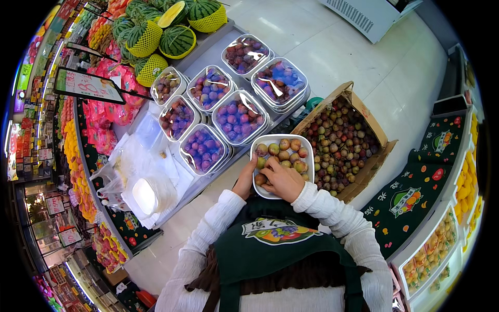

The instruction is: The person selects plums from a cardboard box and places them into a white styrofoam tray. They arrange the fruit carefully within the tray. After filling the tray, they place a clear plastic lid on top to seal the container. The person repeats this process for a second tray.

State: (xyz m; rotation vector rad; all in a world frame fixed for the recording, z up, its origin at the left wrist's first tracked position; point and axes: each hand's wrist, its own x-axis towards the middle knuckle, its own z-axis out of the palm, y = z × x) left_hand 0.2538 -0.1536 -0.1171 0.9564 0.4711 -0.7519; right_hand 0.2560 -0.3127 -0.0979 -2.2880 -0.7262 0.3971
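A white plastic tray [311, 165] with a layer of greenish-red plums [295, 144] is close in front of my body. My left hand [246, 176] grips the tray's left wall. My right hand [284, 178] is inside the tray, fingers bent down on the plums; whether it holds one cannot be told. Just right of the tray stands an open cardboard box [368, 177] full of loose plums [339, 144]. To the left, lidded clear containers of plums [239, 120] stand stacked on a grey table.
A stack of empty white trays [146, 196] and thin plastic bags [113, 183] lie at the table's near left. Netted watermelons [146, 39] and a price sign [89, 85] stand beyond. Fruit shelves [430, 249] line the right side.
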